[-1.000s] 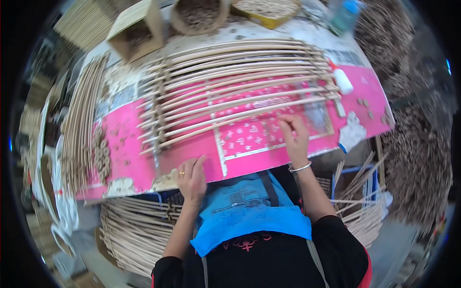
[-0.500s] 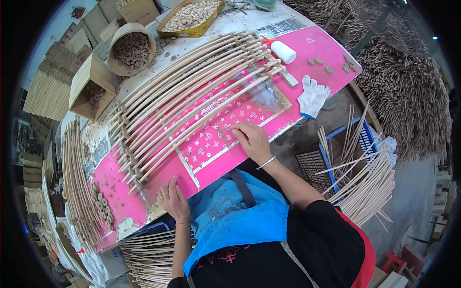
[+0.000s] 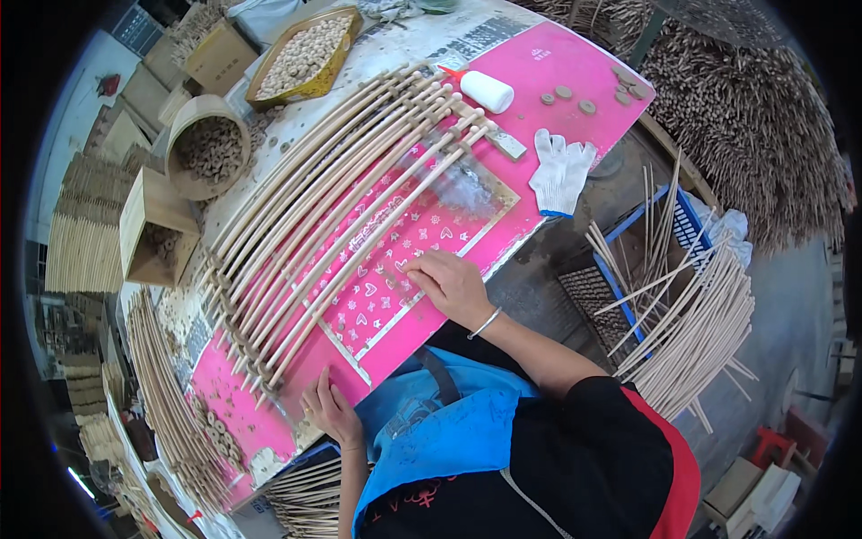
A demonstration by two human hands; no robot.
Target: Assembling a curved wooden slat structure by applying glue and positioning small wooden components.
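Dowel sticks (image 3: 328,216) lie side by side in a row across a pink printed mat (image 3: 395,346), with small wooden rings threaded on near both ends. My right hand (image 3: 452,286) hovers over or rests on the mat just in front of the nearest stick; its fingers are curled and its thumb and fingertips come together. Whatever they might pinch is too small to make out. At the mat's front edge, near the left ends of the sticks, my left hand (image 3: 332,410) lies with its fingers loosely apart, holding nothing visible.
Beyond the sticks are a white glue bottle (image 3: 487,91) with a red tip and a white glove (image 3: 561,172). A round tub (image 3: 208,148) of wooden rings, a wooden box (image 3: 159,227) and a tray of wooden balls (image 3: 305,58) stand left. A blue crate (image 3: 687,229) with sticks is right.
The whole view has shifted, so the table appears turned and further left. Both hands keep nearly the same poses and places by the sticks.
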